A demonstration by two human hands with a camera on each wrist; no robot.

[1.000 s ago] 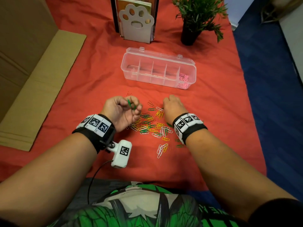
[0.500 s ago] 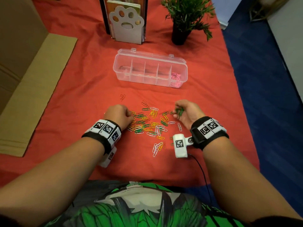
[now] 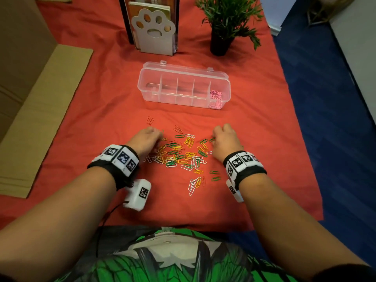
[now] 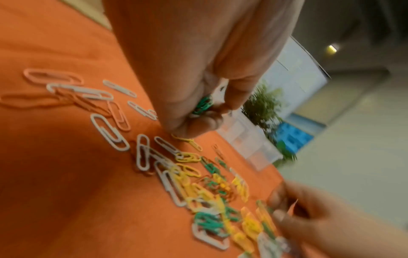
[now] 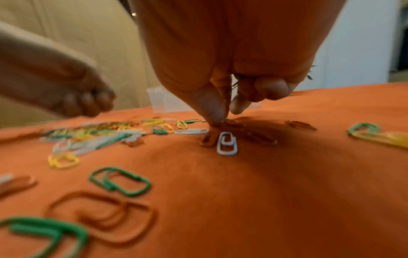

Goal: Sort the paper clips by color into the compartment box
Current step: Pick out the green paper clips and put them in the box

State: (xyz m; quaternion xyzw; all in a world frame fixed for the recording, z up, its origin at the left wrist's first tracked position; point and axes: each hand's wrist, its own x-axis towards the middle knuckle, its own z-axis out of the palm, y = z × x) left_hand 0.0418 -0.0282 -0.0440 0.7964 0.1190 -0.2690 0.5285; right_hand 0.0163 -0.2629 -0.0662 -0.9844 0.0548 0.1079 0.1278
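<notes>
A pile of green, yellow, white and orange paper clips [image 3: 179,153] lies on the red cloth between my hands. My left hand [image 3: 155,139] is knuckles-up at the pile's left edge. In the left wrist view its curled fingers [image 4: 198,125] hold a few green clips [image 4: 204,104]. My right hand [image 3: 215,139] is at the pile's right edge, with thumb and forefinger [image 5: 212,108] pinched together down on the cloth at a green clip [image 5: 192,120]. The clear compartment box [image 3: 183,99] stands open beyond the pile, with pink clips [image 3: 215,96] in its rightmost compartment.
A paw-shaped bookend with books [image 3: 152,31] and a potted plant [image 3: 223,27] stand behind the box. Flat cardboard [image 3: 40,110] lies on the left. The cloth's right edge [image 3: 301,139] drops to blue floor. Two orange clips [image 3: 150,120] lie apart from the pile.
My left hand, earlier raised with a green clip, has come down on the pile. My right hand, turned up with green clips half a second ago, is knuckles-up and pinching at the cloth.
</notes>
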